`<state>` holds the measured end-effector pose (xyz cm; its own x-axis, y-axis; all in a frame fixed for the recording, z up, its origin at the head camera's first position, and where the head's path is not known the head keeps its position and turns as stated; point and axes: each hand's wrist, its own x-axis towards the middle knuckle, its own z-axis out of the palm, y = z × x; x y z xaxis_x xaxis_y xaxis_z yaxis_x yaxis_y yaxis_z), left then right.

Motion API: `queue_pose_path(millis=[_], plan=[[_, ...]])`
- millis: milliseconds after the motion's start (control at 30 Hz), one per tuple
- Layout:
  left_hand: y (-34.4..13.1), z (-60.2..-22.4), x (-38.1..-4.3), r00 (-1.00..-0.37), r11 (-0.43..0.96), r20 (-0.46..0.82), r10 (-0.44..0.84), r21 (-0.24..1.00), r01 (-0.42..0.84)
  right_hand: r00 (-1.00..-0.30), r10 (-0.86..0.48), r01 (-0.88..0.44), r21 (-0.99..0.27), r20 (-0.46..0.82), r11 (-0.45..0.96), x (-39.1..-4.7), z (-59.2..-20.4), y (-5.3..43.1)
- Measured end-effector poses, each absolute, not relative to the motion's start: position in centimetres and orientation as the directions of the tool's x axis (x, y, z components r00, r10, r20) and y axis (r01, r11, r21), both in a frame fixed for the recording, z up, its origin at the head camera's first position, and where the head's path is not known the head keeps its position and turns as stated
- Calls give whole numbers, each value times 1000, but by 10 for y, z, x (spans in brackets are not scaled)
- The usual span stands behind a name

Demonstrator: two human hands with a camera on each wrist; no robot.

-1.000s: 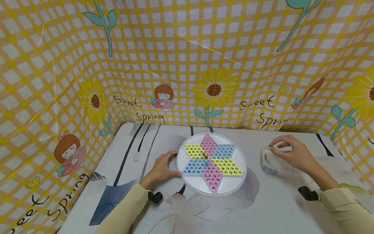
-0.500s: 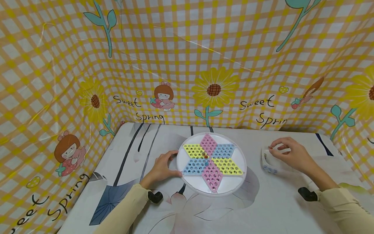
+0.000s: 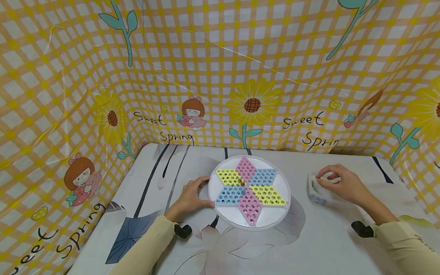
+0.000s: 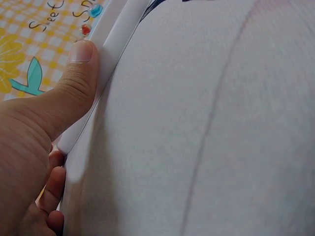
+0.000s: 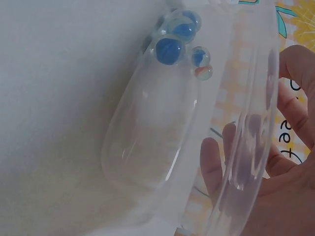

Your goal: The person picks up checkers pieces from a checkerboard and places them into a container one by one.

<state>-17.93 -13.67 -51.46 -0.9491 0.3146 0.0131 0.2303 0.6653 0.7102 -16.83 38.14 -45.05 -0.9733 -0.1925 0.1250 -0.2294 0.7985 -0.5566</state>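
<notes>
A round white Chinese checkers board (image 3: 269, 215) with a pink, yellow and blue star lies on the table. My left hand (image 3: 188, 196) grips its left rim; in the left wrist view the thumb (image 4: 74, 86) lies over the rim, other fingers below it at the side. Near the star's middle sit a red marble (image 3: 242, 184), a brownish one beside it and a blue marble (image 3: 243, 192). Over a small clear box (image 3: 313, 195), my right hand (image 3: 343, 184) pinches a small reddish marble (image 3: 317, 177) between thumb and forefinger. The box's wall partly covers this hand in the right wrist view.
Several blue marbles (image 5: 170, 50) and a reddish one (image 5: 203, 73) are gathered at one end of the box. A white patterned cloth (image 3: 192, 256) covers the table. Yellow checked fabric (image 3: 213, 68) hangs behind and along both sides.
My right hand has lowered slightly, bringing the pinched marble closer to the box. The left hand and the board stay as they were.
</notes>
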Motion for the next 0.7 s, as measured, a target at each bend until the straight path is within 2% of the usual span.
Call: queue_pose_path(millis=[700], plan=[[-137,-514,-179,-948,666,15,317,709,234,-974,-206,-220,-557,90,801,-169,-454,382]])
